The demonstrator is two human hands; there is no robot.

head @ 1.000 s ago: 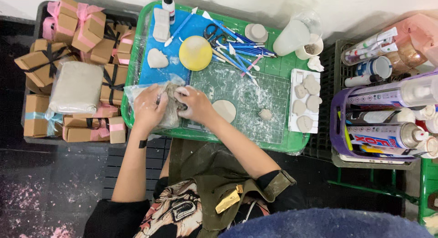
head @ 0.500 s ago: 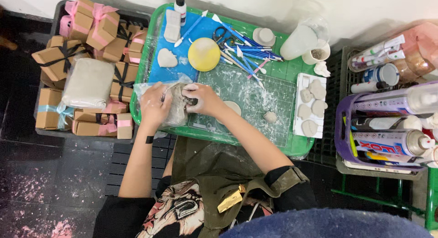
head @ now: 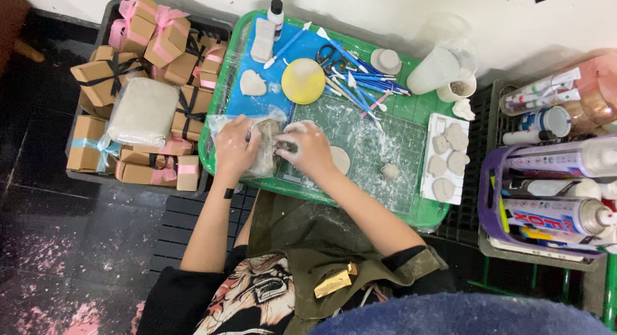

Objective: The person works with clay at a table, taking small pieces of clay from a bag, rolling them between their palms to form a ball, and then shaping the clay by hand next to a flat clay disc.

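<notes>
Your left hand (head: 234, 149) and right hand (head: 310, 150) both close around a grey lump of clay (head: 265, 134) in its crumpled clear plastic bag (head: 260, 165), at the near left edge of the green plastic tray (head: 215, 113). A flat grey clay disc (head: 339, 160) lies on the dusty cutting mat (head: 385, 139) just beside your right hand, with a round yellow lid (head: 303, 81) beyond.

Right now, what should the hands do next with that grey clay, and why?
Probably pull a small piece free. Both the left hand and right hand grip the clay lump in its plastic bag, and the cutting mat beside it has room.
</notes>
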